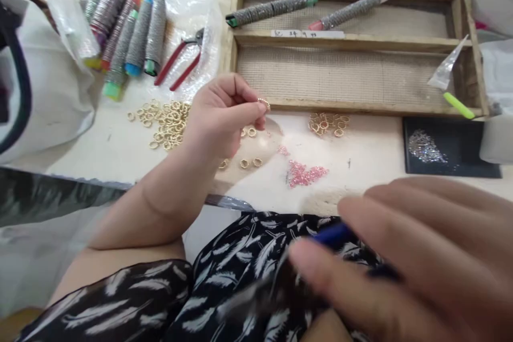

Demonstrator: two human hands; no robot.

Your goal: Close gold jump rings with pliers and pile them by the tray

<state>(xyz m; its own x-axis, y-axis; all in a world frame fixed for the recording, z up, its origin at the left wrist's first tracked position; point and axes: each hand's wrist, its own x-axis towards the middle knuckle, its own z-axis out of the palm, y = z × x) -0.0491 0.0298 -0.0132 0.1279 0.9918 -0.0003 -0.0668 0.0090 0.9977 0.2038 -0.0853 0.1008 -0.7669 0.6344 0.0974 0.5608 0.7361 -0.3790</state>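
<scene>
"The right hand (401,256), nearest me at four o'clock, is blurred, its fingers closed round a blue tool (334,235). Where's the ring?"

"I see the gold ring (264,102) at twelve o'clock, over the bench (372,149), clamped by the left hand (220,115) between thumb and forefinger."

"How will it handle?"

"Light and stiff, I'd judge, but small and slick. I'd pinch its rim gently."
</scene>
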